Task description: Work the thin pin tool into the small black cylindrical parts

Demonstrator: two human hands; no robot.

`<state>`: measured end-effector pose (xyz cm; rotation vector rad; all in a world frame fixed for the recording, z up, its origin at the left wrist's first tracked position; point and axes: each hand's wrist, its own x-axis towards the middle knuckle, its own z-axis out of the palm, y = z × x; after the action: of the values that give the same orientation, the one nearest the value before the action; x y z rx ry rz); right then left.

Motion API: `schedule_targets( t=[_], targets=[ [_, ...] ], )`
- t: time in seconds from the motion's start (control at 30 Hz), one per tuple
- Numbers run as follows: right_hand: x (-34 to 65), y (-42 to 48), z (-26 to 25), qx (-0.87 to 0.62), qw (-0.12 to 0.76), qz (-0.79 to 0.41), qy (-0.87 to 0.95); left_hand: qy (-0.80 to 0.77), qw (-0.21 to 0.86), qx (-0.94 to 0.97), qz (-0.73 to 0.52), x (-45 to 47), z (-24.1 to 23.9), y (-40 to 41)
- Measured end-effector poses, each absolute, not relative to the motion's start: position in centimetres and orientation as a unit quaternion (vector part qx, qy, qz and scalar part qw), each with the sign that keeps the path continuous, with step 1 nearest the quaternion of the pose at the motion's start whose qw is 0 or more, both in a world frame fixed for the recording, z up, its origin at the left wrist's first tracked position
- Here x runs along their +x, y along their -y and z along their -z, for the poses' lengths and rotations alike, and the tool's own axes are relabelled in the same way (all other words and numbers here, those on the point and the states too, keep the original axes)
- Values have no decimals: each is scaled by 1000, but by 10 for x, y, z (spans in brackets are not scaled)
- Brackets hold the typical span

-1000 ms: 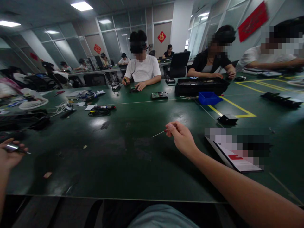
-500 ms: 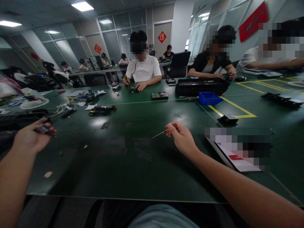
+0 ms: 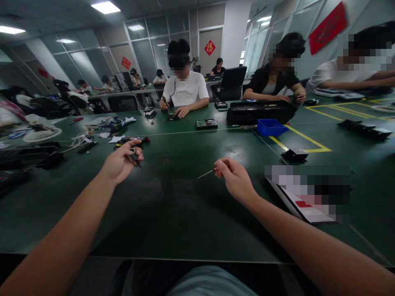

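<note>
My left hand (image 3: 121, 162) is closed on a small dark grey part (image 3: 135, 156) with a thin tip pointing down to the right; I cannot make out its kind. It hangs over the green table (image 3: 148, 222), in front of a bundle of black cable. My right hand (image 3: 233, 176), closed, pinches a slim screwdriver (image 3: 205, 174) by its red handle. The screwdriver's bare metal shaft points left and slightly down, above the tabletop. A clear gap separates the two hands.
Left lie black plastic parts (image 3: 51, 160), a white round fan part (image 3: 42, 133) and cables. Ahead are a circuit-board device (image 3: 206, 123), a blue bin (image 3: 271, 127) and a black housing (image 3: 261, 112). A white booklet (image 3: 314, 211) lies right. Several people work around the table.
My left hand has swung right and inward from the table's left side, carrying the small dark part. My right hand with the screwdriver has stayed almost still.
</note>
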<state>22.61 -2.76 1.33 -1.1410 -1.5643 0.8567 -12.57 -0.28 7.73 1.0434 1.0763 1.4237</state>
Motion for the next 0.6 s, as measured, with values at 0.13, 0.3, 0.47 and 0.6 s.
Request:
schedule_targets(
  t=[0.13, 0.3, 0.47, 0.6],
  targets=[
    [227, 26, -12, -468, 494, -354, 642, -383, 548, 492, -558, -69, -73, 2],
    [228, 26, -12, -469, 490, -360, 641, -359, 568, 524, -523, -7, -68, 8],
    [227, 27, -15, -469, 498, -359, 635, -360, 554, 561, -498, 30, -51, 13],
    [227, 25, -13, -476, 486, -352, 643, -398, 491, 609, -478, 36, -31, 9]
  ],
)
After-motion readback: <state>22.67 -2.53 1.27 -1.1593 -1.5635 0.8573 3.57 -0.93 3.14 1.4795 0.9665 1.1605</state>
